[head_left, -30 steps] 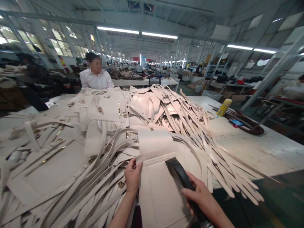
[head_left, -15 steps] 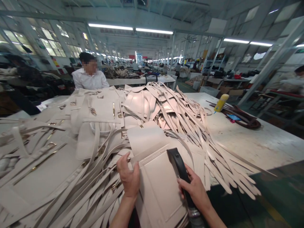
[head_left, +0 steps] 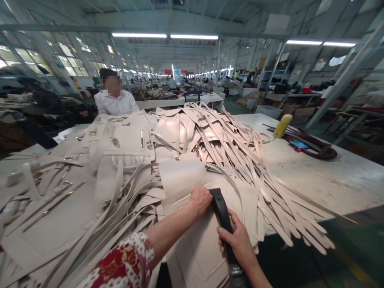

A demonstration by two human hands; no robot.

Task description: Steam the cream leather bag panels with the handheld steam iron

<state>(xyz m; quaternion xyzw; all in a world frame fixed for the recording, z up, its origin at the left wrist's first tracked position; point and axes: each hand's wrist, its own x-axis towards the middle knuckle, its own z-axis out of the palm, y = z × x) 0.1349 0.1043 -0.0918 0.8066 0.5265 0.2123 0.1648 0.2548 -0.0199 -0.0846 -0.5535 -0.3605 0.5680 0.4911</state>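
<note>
My right hand [head_left: 235, 239] is wrapped round the handle of a black hand tool [head_left: 220, 211] whose head rests on a cream leather bag panel [head_left: 198, 248] in front of me. My left hand [head_left: 200, 200] reaches across the panel in a closed grip at its upper edge, right beside the tool's head, where a cream flap [head_left: 181, 176] folds over. My left forearm in a red patterned sleeve [head_left: 126, 264] crosses the lower part of the view.
A large heap of cream straps and bag parts [head_left: 210, 140] with gold buckles covers the white table [head_left: 318, 184]. A yellow bottle [head_left: 282, 125] and dark cords [head_left: 315, 147] lie at the far right. A person in a white shirt [head_left: 115, 105] sits behind the heap.
My left hand has moved right from the panel's left edge to its upper edge next to the tool's head. My right hand and the tool have hardly shifted.
</note>
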